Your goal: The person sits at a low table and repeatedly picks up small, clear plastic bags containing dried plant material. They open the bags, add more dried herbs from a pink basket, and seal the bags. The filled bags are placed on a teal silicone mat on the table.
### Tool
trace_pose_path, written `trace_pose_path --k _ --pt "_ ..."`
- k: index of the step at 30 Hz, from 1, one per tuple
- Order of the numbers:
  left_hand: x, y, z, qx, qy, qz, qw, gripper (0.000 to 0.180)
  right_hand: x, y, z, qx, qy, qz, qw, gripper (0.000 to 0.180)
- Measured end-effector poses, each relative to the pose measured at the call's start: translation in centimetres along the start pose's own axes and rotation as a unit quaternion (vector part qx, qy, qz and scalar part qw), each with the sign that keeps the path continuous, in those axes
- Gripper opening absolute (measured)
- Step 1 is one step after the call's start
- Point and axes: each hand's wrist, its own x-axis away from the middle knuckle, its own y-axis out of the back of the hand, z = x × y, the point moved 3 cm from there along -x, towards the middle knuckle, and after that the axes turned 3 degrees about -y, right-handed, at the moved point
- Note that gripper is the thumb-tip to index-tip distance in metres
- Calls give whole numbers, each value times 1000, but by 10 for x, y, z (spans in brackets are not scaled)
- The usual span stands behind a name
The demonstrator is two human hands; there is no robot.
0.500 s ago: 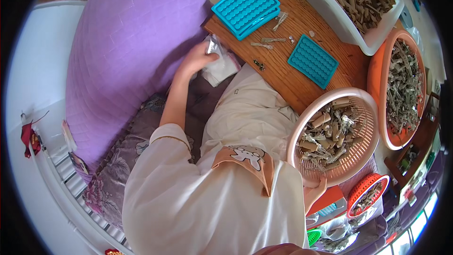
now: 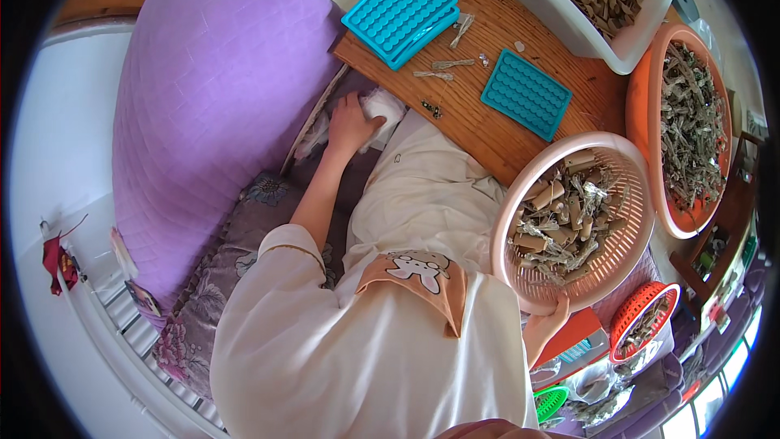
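My left hand (image 2: pixel 351 123) reaches forward to the near corner of the wooden table (image 2: pixel 487 126) and closes on a crumpled white cloth (image 2: pixel 385 104) lying beside the purple cushion (image 2: pixel 219 89). My right hand (image 2: pixel 546 321) grips the near rim of a round pink basket (image 2: pixel 520 284) that rests on my lap. The basket holds dried, rolled plant pieces tied in small bundles (image 2: pixel 565 215).
On the table lie two turquoise dimpled trays (image 2: pixel 400 12) (image 2: pixel 526 93) and a few loose bundles (image 2: pixel 443 65). A white tub (image 2: pixel 569 28) and an orange basket (image 2: pixel 638 114) hold more dried material. A small red basket (image 2: pixel 646 317) and a green one (image 2: pixel 552 402) stand at the right.
My left hand has slid slightly toward me on the white cloth. The pink basket has barely moved.
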Motion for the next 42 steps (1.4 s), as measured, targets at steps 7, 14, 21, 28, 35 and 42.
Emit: trace_pose_path --k 7,14,21,28,35,42 --pt "-13 -12 28 107 69 196 972 50 1 2 5 57 7 -12 998 48" --pt "18 74 2 590 118 283 747 37 -6 61 103 442 68 198 872 50" --pt "49 97 -155 766 99 202 602 40 38 -120 112 283 304 190 890 37" --pt "65 84 -251 808 67 279 514 38 55 -217 91 102 248 292 918 52" --pt "68 80 -276 812 23 240 531 33 51 -198 95 43 435 130 890 40" --pt "72 68 -278 833 124 303 447 32 49 -203 99 195 347 122 909 21"
